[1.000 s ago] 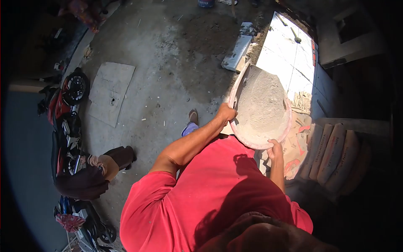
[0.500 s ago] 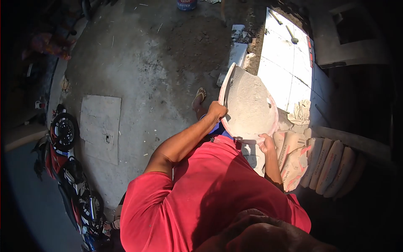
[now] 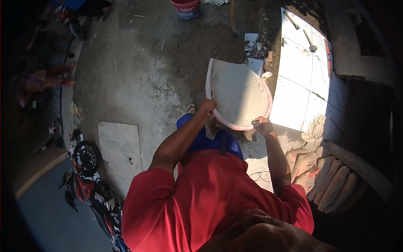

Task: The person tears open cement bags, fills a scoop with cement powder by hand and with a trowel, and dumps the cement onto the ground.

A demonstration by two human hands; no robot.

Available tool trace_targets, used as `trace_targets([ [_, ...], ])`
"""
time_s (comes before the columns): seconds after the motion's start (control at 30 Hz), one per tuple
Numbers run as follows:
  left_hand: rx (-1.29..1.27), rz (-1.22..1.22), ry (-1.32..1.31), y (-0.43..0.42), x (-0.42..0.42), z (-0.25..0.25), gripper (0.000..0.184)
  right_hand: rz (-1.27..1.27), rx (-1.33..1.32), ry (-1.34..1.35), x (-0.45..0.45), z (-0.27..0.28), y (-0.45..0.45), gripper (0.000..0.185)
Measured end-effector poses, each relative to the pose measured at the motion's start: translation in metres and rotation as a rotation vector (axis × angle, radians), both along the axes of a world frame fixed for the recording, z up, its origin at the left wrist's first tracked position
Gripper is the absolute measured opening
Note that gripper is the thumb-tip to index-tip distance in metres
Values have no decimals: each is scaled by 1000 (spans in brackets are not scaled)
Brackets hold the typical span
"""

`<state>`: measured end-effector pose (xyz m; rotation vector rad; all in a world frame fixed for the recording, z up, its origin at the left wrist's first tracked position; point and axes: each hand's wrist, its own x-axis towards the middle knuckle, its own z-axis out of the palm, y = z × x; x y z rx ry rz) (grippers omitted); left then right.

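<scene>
Left hand (image 3: 208, 106) is closed around the left rim of a wide, shallow basin (image 3: 209, 80), its fingers curled tightly in a fist grip. Right hand (image 3: 264, 126) is clamped at the near right portion of the same rim; its exact finger placement is too small to tell. Both arms are extended forward, so the basin is held in front of the body, beyond the blue shorts (image 3: 214, 143). The basin's interior is pale grey; a shadow line divides it, with the left portion shaded and the right portion sunlit. Whether loose material lies inside cannot be determined. Right of the basin is a white tiled surface (image 3: 294, 96), on which lie a dark-headed tool (image 3: 312, 48) and, along the far right edge, a red bar (image 3: 329, 59). Stacked paper bags (image 3: 333, 182) stand near the right elbow, with a crumpled cloth-like piece (image 3: 314, 129) beyond them. Ahead, a red bucket (image 3: 187, 9) rests on the floor (image 3: 126, 84). At left, a flat board (image 3: 120, 147) lies beside a motorcycle (image 3: 86, 185).
</scene>
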<state>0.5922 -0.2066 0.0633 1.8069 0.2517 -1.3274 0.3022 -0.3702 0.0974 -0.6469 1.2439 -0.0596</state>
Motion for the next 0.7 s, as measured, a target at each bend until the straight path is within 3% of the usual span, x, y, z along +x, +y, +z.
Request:
trace_targets([
  [0.13, 89, -27, 97, -43, 95, 1, 20, -13, 83, -7, 93, -23, -50, 8],
  [0.2, 119, -54, 156, -63, 141, -31, 25, -52, 164, -42, 128, -60, -76, 8],
  [0.27, 151, -81, 219, -83, 186, -81, 30, -64, 85, 79, 191, -46, -88, 8],
  [0.37, -39, 107, 385, -104, 233, -136, 33, -34, 70, 259, 254, -76, -125, 9],
  [0.47, 57, 131, 502, -138, 288, -151, 38, -12, 112, 343, 316, -99, -159, 23],
  [0.57, 47, 138, 518, -154, 321, -196, 42, 13, 139, 414, 359, -125, -184, 27],
  [0.7, 40, 133, 563, -173, 351, -218, 45, 38, 163, 471, 396, -139, -201, 30],
])
